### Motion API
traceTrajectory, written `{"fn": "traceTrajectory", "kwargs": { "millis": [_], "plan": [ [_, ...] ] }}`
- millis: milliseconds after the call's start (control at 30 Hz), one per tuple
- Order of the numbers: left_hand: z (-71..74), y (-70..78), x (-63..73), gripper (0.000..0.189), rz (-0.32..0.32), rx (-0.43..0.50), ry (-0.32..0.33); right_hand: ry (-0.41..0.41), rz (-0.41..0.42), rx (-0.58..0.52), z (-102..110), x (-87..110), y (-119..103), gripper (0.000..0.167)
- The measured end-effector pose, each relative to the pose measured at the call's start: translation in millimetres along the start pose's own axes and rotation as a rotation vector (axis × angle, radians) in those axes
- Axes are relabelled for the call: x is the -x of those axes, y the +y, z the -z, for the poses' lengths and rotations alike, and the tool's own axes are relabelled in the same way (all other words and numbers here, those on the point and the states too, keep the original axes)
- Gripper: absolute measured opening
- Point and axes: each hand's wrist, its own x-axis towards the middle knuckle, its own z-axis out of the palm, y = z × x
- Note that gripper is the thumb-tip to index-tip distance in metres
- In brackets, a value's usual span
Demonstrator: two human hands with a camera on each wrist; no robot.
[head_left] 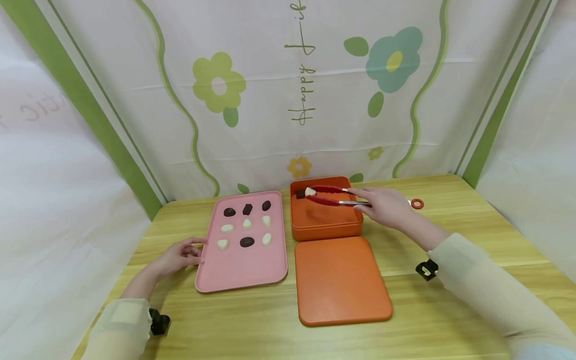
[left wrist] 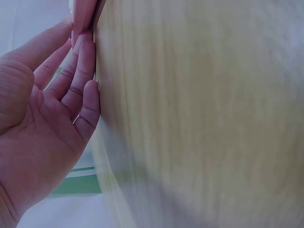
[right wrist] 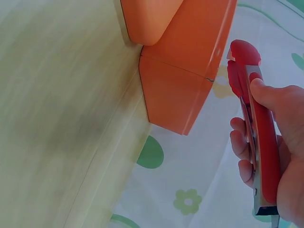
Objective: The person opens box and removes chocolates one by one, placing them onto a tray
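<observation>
My right hand (head_left: 384, 206) grips red-and-metal tongs (head_left: 323, 201) over the orange box (head_left: 326, 233). Between the red tips sits a white chocolate (head_left: 310, 192), beside a dark square chocolate (head_left: 300, 194) in the box's back left corner. In the right wrist view, thumb and fingers wrap both arms of the tongs (right wrist: 267, 156). On the left, my left hand (head_left: 177, 257) pinches the left edge of a pink tray (head_left: 243, 272); the left wrist view has the tray edge (left wrist: 84, 16) at the fingertips. Several dark and white chocolates (head_left: 247, 242) lie in rows on the tray.
An orange lid (head_left: 342, 280) lies flat on the wooden table (head_left: 427, 300), just in front of the box. A printed fabric sheet (head_left: 265, 125) hangs right behind the tray and box, and further white sheets (head_left: 58, 165) enclose the sides.
</observation>
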Motion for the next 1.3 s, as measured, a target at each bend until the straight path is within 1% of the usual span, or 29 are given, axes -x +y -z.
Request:
{"fn": "traceTrajectory", "kwargs": {
  "millis": [167, 367, 500, 667, 733, 767, 867, 1100, 1300],
  "plan": [
    [-0.8, 1.5, 1.6, 0.056, 0.006, -0.002, 0.001, 0.047, 0.021, 0.007, 6.1, 11.6, -0.6, 0.049],
    [-2.4, 3.8, 3.6, 0.056, -0.003, 0.015, -0.007, 0.156, 0.086, 0.001, 9.8, 24.3, -3.2, 0.051],
    [-1.6, 3.2, 3.5, 0.055, -0.004, 0.000, -0.007, 0.192, 0.120, -0.004, 13.0, 30.8, -8.3, 0.052],
    [-0.6, 2.3, 3.3, 0.053, -0.027, -0.024, -0.009, 0.188, 0.158, -0.005, 17.5, 33.5, -22.0, 0.055],
    [-0.5, 2.3, 2.9, 0.053, -0.015, -0.018, -0.003, 0.179, 0.173, -0.013, 18.5, 32.8, -28.9, 0.056],
    [-0.4, 2.2, 2.7, 0.053, -0.020, -0.021, -0.006, 0.174, 0.182, -0.017, 18.9, 32.3, -32.4, 0.057],
    [-0.2, 1.8, 1.2, 0.054, 0.005, -0.017, 0.002, 0.173, 0.209, -0.025, 18.1, 30.7, -41.2, 0.058],
    [0.6, 1.5, -1.0, 0.055, 0.010, -0.028, 0.007, 0.190, 0.287, -0.052, 14.7, 24.5, -57.3, 0.057],
    [0.4, 0.9, 0.0, 0.055, 0.005, -0.019, 0.003, 0.154, 0.322, -0.058, 14.2, 16.8, -71.2, 0.056]
  ]
}}
